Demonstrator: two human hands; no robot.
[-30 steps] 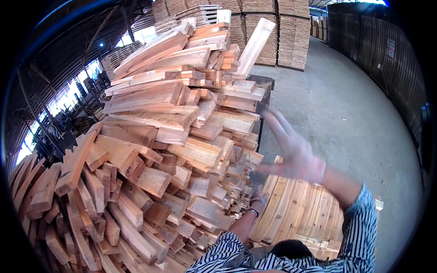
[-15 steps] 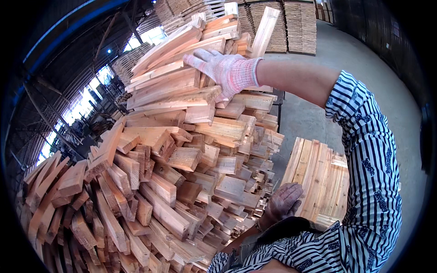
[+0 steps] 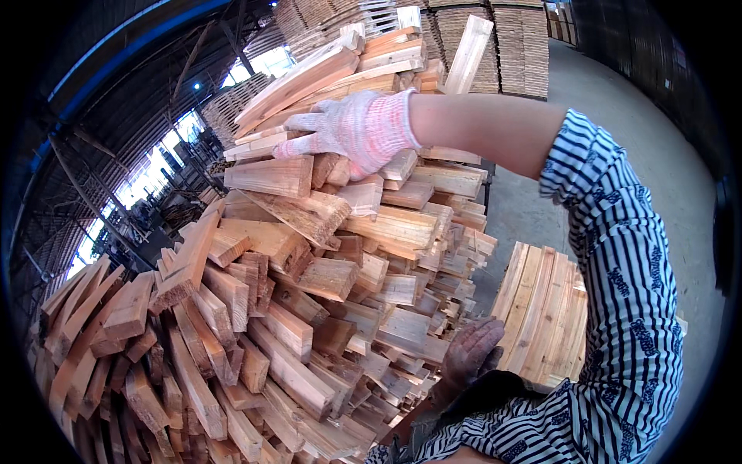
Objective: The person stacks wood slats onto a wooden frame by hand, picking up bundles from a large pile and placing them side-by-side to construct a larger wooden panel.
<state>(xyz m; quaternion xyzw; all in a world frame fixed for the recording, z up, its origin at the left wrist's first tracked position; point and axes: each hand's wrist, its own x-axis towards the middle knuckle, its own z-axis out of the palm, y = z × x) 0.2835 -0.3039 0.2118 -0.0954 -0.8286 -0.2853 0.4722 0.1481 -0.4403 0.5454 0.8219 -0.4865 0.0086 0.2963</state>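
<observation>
My right hand, in a pale knit glove with a pink cuff, reaches across the top of a big heap of sawn wooden boards. Its fingers are spread and stretched out over the board ends, touching them from above. Just below it, one board lies slanted over its neighbours. Low in the view, my left hand hangs beside the heap, open, its fingers straight and close together, with nothing visible in it. A stack of planks is just to its right.
Loose boards jut from the heap at many angles, their ends toward me. One pale board sticks up at the far side. Tall timber stacks stand behind. Grey concrete floor runs along the right, by a dark wall.
My right hand has slid left over the boards, and some beneath it have shifted and turned. The left hand stays low beside the heap. The view has moved slightly.
</observation>
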